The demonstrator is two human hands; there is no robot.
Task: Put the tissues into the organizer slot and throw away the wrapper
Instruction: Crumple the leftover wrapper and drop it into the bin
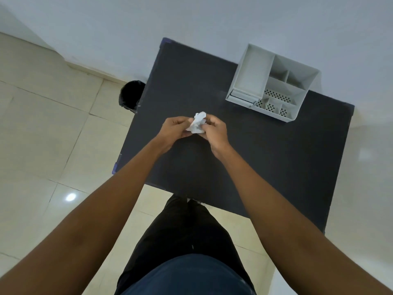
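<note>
A crumpled white tissue pack (197, 122) is held over the middle of the black table (265, 158). My left hand (174, 127) grips its left side and my right hand (214, 129) grips its right side, fingers pinched on it. I cannot tell wrapper from tissues in the white bundle. A white plastic organizer (272, 81) stands at the table's far right corner, with one large slot on the left and several small compartments on the right; all look bare inside.
A black bin (130, 95) stands on the tiled floor just past the table's far left edge. A white wall runs behind the table. My legs stand at the table's near edge.
</note>
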